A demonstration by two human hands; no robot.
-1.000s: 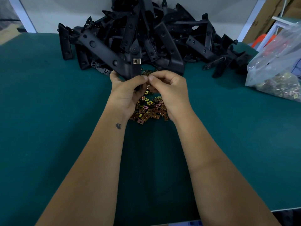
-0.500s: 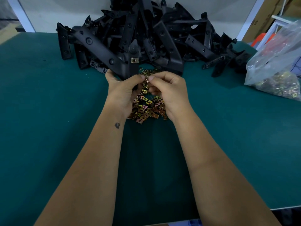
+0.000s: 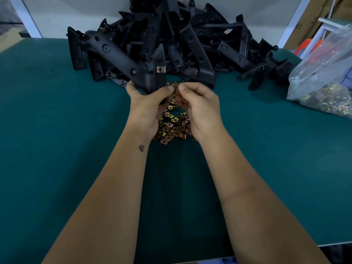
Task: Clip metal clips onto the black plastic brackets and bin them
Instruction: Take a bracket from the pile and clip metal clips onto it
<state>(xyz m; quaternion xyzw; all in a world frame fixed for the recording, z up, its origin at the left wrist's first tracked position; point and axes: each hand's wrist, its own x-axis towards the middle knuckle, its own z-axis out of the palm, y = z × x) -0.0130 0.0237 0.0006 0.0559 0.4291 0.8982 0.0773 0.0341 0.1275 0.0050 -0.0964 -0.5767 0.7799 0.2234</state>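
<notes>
At nine o'clock of centre, the left hand grips the lower end of a long angled black plastic bracket, which already carries one square brass-coloured metal clip. At twelve o'clock, more black brackets lie heaped on the green surface. Loose gold metal clips lie between the wrists. The right hand pinches one small clip between thumb and forefinger, just beside the bracket. At three o'clock sits a clear plastic bag of clips.

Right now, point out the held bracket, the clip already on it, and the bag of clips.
held black bracket [image 3: 122, 58], head view, long arm.
fitted metal clip [image 3: 161, 69], head view, square face.
plastic bag of clips [image 3: 322, 77], head view, clear side.
</notes>
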